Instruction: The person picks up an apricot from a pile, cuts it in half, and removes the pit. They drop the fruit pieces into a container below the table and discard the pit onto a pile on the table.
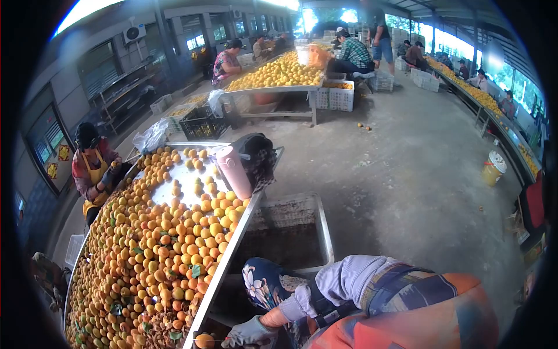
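Observation:
At the bottom edge, my right hand (251,333) wears a grey glove, and its fingers look curled together. Whatever they hold, if anything, is hidden. Just left of the fingertips lies a single orange apricot (204,341) by the table's metal rim. A large heap of apricots (168,244), yellow to reddish orange, covers the sorting table (229,247), with some green leaves among them. Browner, shrivelled-looking pieces (160,326) lie at its near end. My patterned sleeve (401,291) and floral-clad knee (261,285) show beside the table. My left hand is out of the picture.
A pink bottle (233,173) and a dark cloth (256,154) rest on the table's far corner. Below stands a plastic crate (322,227). Across the table, a person in a yellow apron (96,174) handles fruit. Other people work at a farther table (273,88) and a long right-hand table (488,110).

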Demonstrator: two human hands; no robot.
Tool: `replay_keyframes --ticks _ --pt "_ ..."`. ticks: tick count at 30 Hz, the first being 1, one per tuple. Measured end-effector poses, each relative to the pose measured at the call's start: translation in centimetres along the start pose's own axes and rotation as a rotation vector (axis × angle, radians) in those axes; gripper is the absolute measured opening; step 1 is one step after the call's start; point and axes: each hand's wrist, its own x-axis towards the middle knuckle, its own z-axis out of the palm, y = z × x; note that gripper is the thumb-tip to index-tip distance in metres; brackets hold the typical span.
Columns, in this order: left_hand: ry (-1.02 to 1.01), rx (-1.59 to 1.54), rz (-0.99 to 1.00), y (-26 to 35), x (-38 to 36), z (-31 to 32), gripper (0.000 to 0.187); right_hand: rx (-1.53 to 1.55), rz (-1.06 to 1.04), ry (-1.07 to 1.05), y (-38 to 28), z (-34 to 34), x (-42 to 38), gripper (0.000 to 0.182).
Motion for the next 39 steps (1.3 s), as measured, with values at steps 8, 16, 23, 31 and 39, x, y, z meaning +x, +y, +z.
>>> replay_keyframes --ticks 8,16,23,31,39 --pt "0.169 -1.126 -0.197 -0.6 0.0 2.3 0.047 -0.205 -0.226 0.068 1.5 1.2 -0.1 0.041" --pt "0.196 -0.683 -0.045 -4.5 -0.6 1.7 0.049 -0.223 -0.019 -0.020 -2.8 1.8 -2.3 0.051" --pt "0.204 -1.109 -0.169 -1.4 -0.5 3.6 0.049 -0.179 -0.157 0.119 -0.9 2.7 -1.8 0.060" --pt "0.250 -1.007 -0.181 -1.3 0.0 3.4 0.047 -0.156 0.105 0.087 -3.8 2.5 -3.6 0.062" --pt "0.297 -1.029 -0.169 0.6 -0.2 4.7 0.048 -0.177 -0.264 0.188 2.2 1.8 -0.2 0.059"
